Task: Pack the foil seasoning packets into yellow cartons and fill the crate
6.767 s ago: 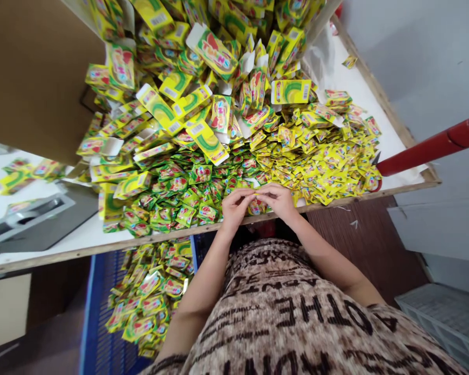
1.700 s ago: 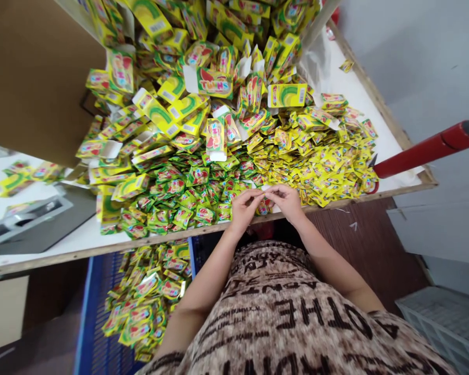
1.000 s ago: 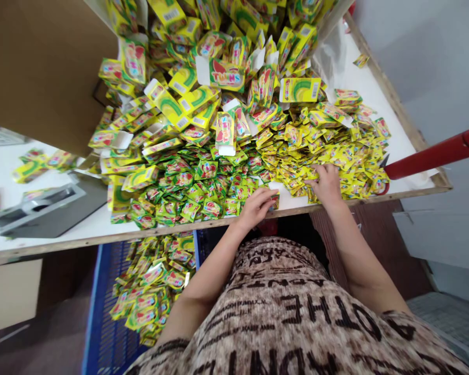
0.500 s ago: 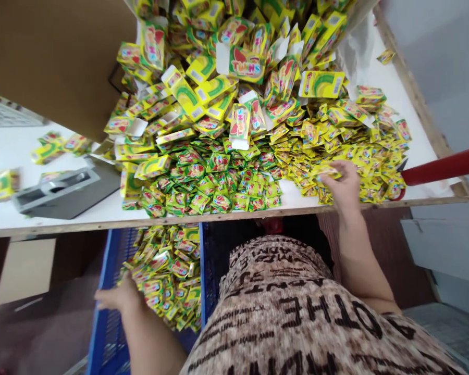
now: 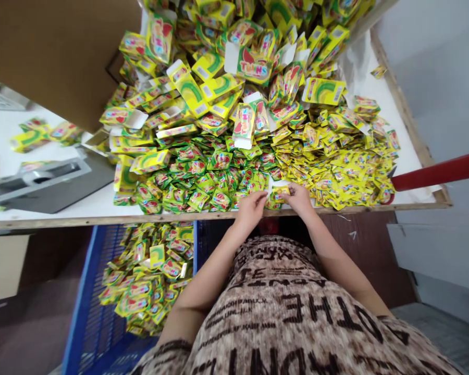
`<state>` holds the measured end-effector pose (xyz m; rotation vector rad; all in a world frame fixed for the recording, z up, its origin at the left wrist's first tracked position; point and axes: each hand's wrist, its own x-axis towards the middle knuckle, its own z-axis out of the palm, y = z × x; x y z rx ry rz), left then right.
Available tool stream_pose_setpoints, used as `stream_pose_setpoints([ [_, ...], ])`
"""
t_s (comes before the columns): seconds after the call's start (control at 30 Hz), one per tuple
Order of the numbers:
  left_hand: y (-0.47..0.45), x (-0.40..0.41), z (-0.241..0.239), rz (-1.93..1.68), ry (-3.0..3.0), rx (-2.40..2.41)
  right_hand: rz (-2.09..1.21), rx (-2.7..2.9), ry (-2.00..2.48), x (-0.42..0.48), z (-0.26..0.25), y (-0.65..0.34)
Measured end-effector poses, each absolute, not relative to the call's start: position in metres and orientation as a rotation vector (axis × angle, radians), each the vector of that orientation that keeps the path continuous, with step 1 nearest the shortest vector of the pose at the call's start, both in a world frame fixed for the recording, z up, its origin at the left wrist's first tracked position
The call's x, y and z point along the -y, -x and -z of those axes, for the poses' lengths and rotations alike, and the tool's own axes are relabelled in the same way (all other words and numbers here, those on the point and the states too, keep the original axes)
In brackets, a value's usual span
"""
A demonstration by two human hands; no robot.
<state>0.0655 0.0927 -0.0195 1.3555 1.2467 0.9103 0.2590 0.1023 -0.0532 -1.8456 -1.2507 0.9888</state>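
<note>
My right hand (image 5: 300,197) pinches a small yellow sachet (image 5: 279,194) at the near edge of the white table (image 5: 62,205). My left hand (image 5: 252,208) meets it from the left, fingertips closed on the same sachet. Both hands sit where a heap of green sachets (image 5: 203,179) borders a heap of yellow sachets (image 5: 344,166). A small white scrap (image 5: 276,183) lies just beyond my fingers.
Yellow-green cartons (image 5: 219,83) pile up behind the sachets, spilling from a cardboard box (image 5: 54,52). A grey tape dispenser (image 5: 39,182) lies at the left. A blue crate (image 5: 80,312) under the table holds more sachets. A red tube (image 5: 437,171) juts in from the right.
My left hand has come up from the blue crate to the table edge. My right hand has drawn back from the yellow heap with a sachet, and both hands now meet.
</note>
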Motion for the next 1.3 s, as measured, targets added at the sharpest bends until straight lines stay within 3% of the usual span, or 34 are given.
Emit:
stream_pose_setpoints([
  [0.1,-0.101,-0.116,0.034,-0.778,-1.32,-1.356,-1.046,1.123,1.841,-0.102,0.052,-0.263],
  [0.37,-0.114,-0.133,0.046,-0.749,-1.106,-1.271,-0.808,1.165,1.86,-0.099,0.056,-0.255],
  [0.57,-0.106,-0.122,0.044,-0.921,-1.099,-0.984,-0.884,1.119,1.633,-0.094,0.05,-0.256],
  [0.7,-0.095,-0.12,0.03,-0.84,-1.281,-0.893,-1.122,0.974,1.444,-0.088,0.045,-0.258],
  [0.8,-0.082,-0.139,0.006,-0.92,-1.581,-1.073,-1.067,1.065,1.473,-0.084,0.042,-0.263],
  [0.93,-0.066,-0.196,-0.032,-1.337,-1.728,-1.705,-0.56,1.649,1.547,-0.07,0.029,-0.268],
  [1.03,-0.062,-0.238,-0.045,-1.062,-1.754,-2.07,-0.451,2.041,1.507,-0.058,0.021,-0.266],
  [1.13,-0.06,-0.256,-0.046,-0.808,-1.706,-2.165,-0.455,2.13,1.542,-0.055,0.023,-0.262],
  [1.3,-0.032,-0.224,-0.059,-1.241,-1.655,-1.865,-0.45,1.895,1.662,-0.076,0.03,-0.271],
])
